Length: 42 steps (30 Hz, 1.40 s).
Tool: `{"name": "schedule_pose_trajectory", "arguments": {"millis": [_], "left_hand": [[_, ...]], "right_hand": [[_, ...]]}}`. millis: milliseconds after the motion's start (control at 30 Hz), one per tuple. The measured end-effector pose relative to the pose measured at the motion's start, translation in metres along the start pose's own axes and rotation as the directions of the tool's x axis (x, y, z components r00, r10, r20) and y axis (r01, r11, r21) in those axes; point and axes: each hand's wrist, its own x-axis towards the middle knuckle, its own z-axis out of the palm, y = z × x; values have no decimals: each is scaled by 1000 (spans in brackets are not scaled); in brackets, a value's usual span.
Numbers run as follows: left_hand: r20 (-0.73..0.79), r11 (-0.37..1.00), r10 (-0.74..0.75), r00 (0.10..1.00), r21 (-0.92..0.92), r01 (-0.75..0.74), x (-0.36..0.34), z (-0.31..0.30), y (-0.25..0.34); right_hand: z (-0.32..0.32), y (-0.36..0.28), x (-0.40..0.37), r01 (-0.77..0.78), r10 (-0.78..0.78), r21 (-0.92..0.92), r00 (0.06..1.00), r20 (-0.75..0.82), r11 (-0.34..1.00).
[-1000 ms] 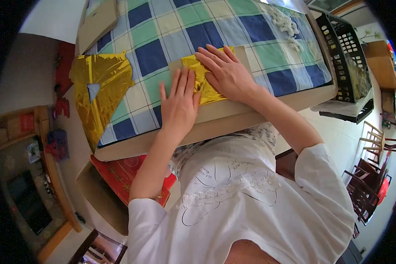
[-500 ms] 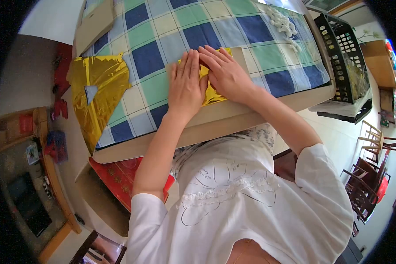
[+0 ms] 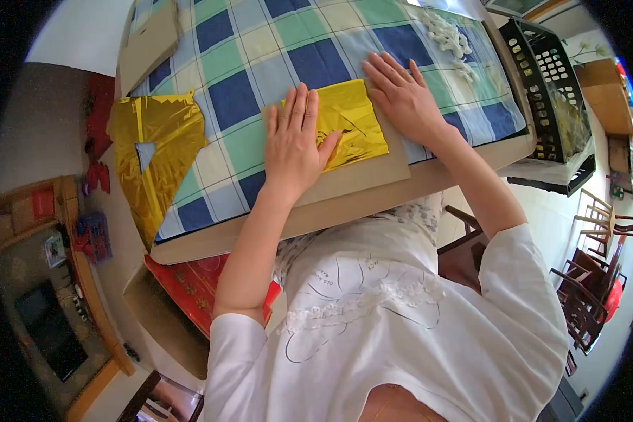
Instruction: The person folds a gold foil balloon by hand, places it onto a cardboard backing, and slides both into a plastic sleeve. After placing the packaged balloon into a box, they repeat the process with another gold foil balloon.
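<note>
A shiny gold foil sheet (image 3: 359, 116) lies on a piece of brown cardboard (image 3: 373, 176) near the table's front edge, with some creases near its middle. My left hand (image 3: 294, 144) rests flat over the left part of the foil, its fingers stretched out. Just past the foil's right edge, my right hand (image 3: 406, 102) has its fingers extended and thumb apart, reaching over the checked cloth (image 3: 320, 60). Part of the cardboard's left side is hidden under my left hand.
A larger gold foil piece (image 3: 162, 133) with a hole hangs over the table's left corner. Behind it lies another cardboard piece (image 3: 151, 46). White crumpled strips (image 3: 446, 35) lie at the back right, beside a black plastic crate (image 3: 534, 84). A red box (image 3: 190, 285) sits below the table.
My right hand has moved right, off the middle of the foil to beyond its right edge, uncovering much of the sheet. My left hand has shifted only slightly.
</note>
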Motion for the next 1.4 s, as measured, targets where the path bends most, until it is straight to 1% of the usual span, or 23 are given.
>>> {"name": "schedule_pose_trajectory", "arguments": {"millis": [33, 67, 133, 233, 267, 367, 467, 667, 767, 867, 967, 1067, 1100, 1167, 1267, 1367, 1400], "left_hand": [[-5, 1000, 3, 1000, 0, -3, 0, 1, 0], [-10, 1000, 4, 1000, -1, -4, 0, 1, 0], [-1, 1000, -12, 1000, -12, 12, 1, 0, 1], [-4, 1000, 3, 1000, 2, -3, 0, 2, -1], [-13, 1000, 12, 1000, 10, -12, 0, 4, -1], [-28, 1000, 21, 999, -10, -21, -1, 5, -3], [-33, 999, 24, 999, -20, -24, -1, 5, -2], [-39, 1000, 21, 999, -17, -22, -1, 4, -2], [-32, 1000, 19, 999, -20, -19, -1, 3, -1], [-39, 999, 26, 999, -24, -27, -1, 3, -2], [7, 1000, 1, 1000, 20, -1, 1, 1, 0], [8, 1000, 5, 1000, 14, -5, 0, 2, 0], [13, 1000, 4, 1000, 11, -4, 0, 2, 0], [25, 1000, 1, 1000, 7, -1, 1, 2, 0], [9, 1000, 4, 1000, -10, -4, 0, 2, 0], [5, 1000, 4, 1000, -3, -4, -1, 2, 1], [3, 1000, 4, 1000, 2, -4, -2, 3, 0]], "right_hand": [[-3, -1, -1, -21, 21, 17, 999, -31, 1000], [-8, -5, -7, 71, -71, 34, 997, 14, 997], [-29, -29, -28, 250, -260, 96, 959, 113, 964], [-41, -60, -55, 282, -326, 225, 927, 186, 933], [-36, -61, -62, 271, -313, 198, 924, 222, 942], [-36, -65, -70, 224, -262, 183, 939, 223, 957], [-39, -64, -78, 212, -237, 123, 940, 245, 969], [-48, -54, -93, 165, -193, 125, 945, 264, 978], [-52, -49, -99, 155, -173, 86, 943, 285, 984], [-59, -48, -102, 119, -138, 86, 951, 276, 989], [-63, -36, -93, 32, -80, 166, 954, 290, 986], [-62, -28, -58, -187, 132, 283, 971, 201, 941], [-54, -29, -46, -77, 48, 258, 992, 117, 963], [-32, -34, -29, 136, -130, 180, 991, -42, 974], [-3, -39, -23, 83, -84, 56, 996, 14, 995], [-3, -22, -33, 107, -106, -22, 993, 42, 994], [-5, -15, -37, 94, -93, -43, 995, 22, 995]]}}
